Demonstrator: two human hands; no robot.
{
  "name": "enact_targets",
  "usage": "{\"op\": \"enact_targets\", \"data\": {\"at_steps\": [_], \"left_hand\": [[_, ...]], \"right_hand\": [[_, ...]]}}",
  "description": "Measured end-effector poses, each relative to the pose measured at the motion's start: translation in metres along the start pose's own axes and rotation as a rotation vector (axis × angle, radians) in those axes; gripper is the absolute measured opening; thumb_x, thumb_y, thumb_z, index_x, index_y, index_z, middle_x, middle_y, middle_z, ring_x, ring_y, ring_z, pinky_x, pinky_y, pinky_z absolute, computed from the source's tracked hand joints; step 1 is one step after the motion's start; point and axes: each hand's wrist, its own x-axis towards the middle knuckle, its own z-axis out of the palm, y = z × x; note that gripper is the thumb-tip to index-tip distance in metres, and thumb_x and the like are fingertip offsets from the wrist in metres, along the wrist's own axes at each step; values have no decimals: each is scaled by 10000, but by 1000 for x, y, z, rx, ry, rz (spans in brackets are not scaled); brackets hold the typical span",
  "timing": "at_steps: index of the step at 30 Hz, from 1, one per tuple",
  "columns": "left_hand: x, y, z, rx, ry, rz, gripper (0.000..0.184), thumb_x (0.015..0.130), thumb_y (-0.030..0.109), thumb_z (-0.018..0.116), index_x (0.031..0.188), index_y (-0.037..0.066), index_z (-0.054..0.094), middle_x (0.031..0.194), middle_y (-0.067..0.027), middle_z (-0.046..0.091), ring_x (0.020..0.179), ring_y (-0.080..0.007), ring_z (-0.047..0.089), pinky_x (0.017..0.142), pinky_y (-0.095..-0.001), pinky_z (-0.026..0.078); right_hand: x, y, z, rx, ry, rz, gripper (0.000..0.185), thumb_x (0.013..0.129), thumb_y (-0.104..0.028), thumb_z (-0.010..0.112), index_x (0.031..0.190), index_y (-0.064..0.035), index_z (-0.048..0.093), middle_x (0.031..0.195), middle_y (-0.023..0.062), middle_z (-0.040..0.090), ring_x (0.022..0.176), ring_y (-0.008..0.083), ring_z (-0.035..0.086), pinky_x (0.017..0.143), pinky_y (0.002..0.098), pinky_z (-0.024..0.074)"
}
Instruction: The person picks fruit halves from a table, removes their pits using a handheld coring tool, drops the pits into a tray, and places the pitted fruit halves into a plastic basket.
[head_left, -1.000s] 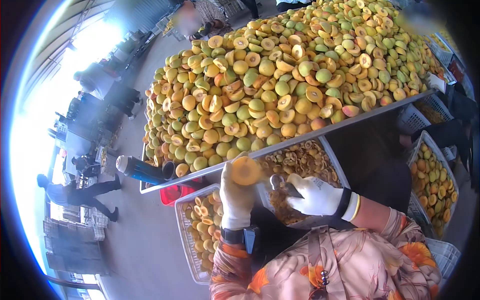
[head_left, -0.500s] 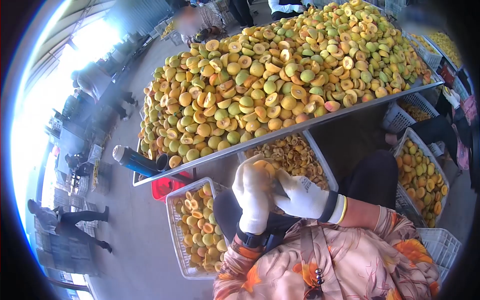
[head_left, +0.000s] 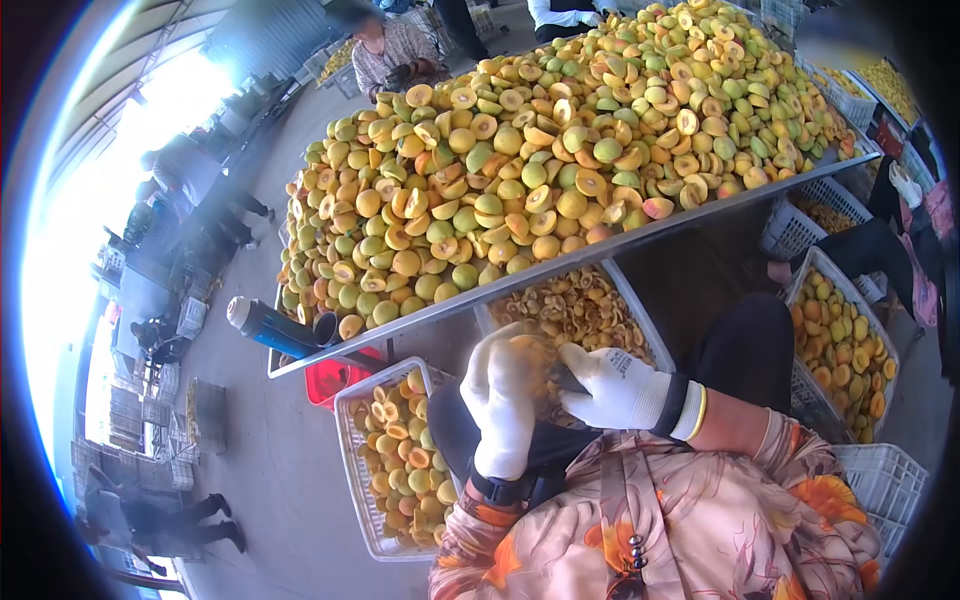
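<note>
Both my hands wear white gloves and are raised close together over my lap. My left hand (head_left: pixel 503 405) is closed around a yellow-orange peach piece (head_left: pixel 530 352), which is smeared by motion. My right hand (head_left: pixel 622 393) is closed beside it, thumb toward the fruit. A small dark shape (head_left: pixel 567 378) shows at its fingers, too blurred to name. Beyond my hands sits a crate of pits and scraps (head_left: pixel 625 290), partly under the table edge. Left of my knee stands a white crate (head_left: pixel 352 460) of peach halves.
A metal-edged table (head_left: pixel 640 236) carries a large heap of halved peaches (head_left: pixel 480 190). A blue thermos (head_left: pixel 265 325) leans at its left corner above a red container (head_left: pixel 335 378). More crates (head_left: pixel 845 345) stand at right. Other people (head_left: pixel 395 55) are around.
My hands stay together at the fruit, with slight shifts of the fingers. The view has tilted slightly. A person at far left has walked lower in the view.
</note>
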Motion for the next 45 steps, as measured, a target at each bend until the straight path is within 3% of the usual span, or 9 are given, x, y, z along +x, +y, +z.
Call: {"op": "enact_targets", "data": {"at_steps": [4, 11, 15, 21, 24, 29, 33, 42, 45], "left_hand": [[3, -6, -8, 45, -9, 39, 427, 1014, 369, 631, 1108, -44, 686, 951, -87, 720, 802, -126, 655, 735, -260, 531], [1, -13, -8, 28, 9, -2, 400, 1013, 352, 636, 1120, -30, 691, 938, -69, 716, 808, -107, 646, 739, -247, 520], [-1, -7, -7, 16, -9, -36, 396, 1019, 348, 626, 1125, -29, 688, 938, -65, 715, 805, -104, 647, 729, -236, 516], [-5, -2, -4, 75, 5, -38, 396, 1025, 343, 614, 1136, -30, 684, 932, -61, 709, 801, -104, 644, 716, -235, 518], [-3, -4, -5, 129, 17, 35, 393, 1025, 339, 613, 1139, -31, 684, 928, -57, 707, 798, -98, 636, 719, -235, 515], [7, -1, -9, 152, 34, 117, 394, 1026, 342, 609, 1137, -27, 688, 924, -51, 709, 792, -86, 619, 721, -224, 492], [7, -3, -6, 5, 68, -6, 442, 1019, 387, 619, 1142, -33, 684, 927, -70, 715, 777, -89, 616, 693, -217, 480], [3, -19, -12, 64, 61, 27, 528, 1028, 457, 577, 1163, -48, 658, 965, -126, 718, 793, -167, 682, 662, -253, 552], [4, -14, -5, 50, 92, 2, 584, 1029, 492, 559, 1217, -54, 649, 916, -61, 700, 712, -76, 590, 656, -213, 480]], "right_hand": [[3, 21, -11, -46, 45, 308, 283, 894, -185, 671, 993, 22, 507, 764, 283, 652, 780, 488, 659, 642, 544, 505], [-9, 18, 5, 34, 20, 71, 343, 851, -151, 710, 1104, 20, 554, 769, 249, 661, 757, 449, 674, 644, 494, 512], [-1, 3, -2, 91, -33, 89, 288, 886, -213, 699, 978, -4, 523, 790, 260, 676, 764, 453, 676, 639, 508, 521], [1, 3, -10, -39, -156, 121, 289, 901, -237, 672, 985, -1, 528, 796, 260, 677, 765, 453, 676, 632, 521, 518], [-5, 3, -7, -121, -180, 71, 310, 876, -159, 680, 1077, 15, 520, 724, 229, 653, 700, 446, 665, 594, 504, 505], [-11, 19, -2, -39, -59, 78, 293, 862, -130, 683, 1059, 11, 518, 717, 227, 648, 693, 446, 664, 596, 506, 504], [-2, 3, -6, 23, -117, 101, 309, 852, -134, 702, 1049, 16, 516, 753, 236, 666, 714, 440, 675, 604, 491, 512], [2, 3, 26, 100, -44, -10, 261, 875, -105, 682, 1049, 2, 519, 813, 221, 687, 738, 421, 691, 609, 474, 528], [3, -2, 24, 13, -76, 65, 259, 869, -101, 676, 1048, -6, 514, 797, 201, 679, 722, 416, 686, 607, 475, 530]]}}
